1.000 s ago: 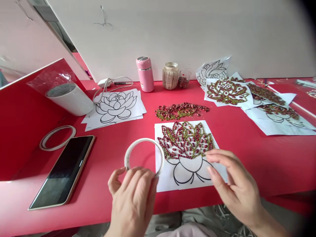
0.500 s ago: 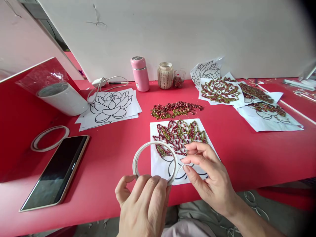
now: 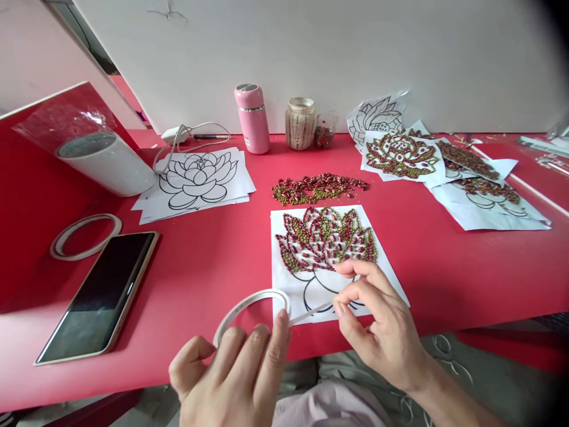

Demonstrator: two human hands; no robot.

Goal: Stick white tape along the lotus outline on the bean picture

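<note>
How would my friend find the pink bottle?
On the red table, look at the back by the pale wall. The pink bottle stands left of a jar and a small cup. It's the tallest of them, with a silvery ring under its lid.

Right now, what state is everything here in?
Tape, in left hand, partly unrolled
Strip, pulled out, pinched by right hand
Phone, flat, screen dark
Flask, upright, closed
Jar, upright, lidless
Beans, loose heap
Sheet, upper petals bean-filled, lower bare
White roll, on its side
</note>
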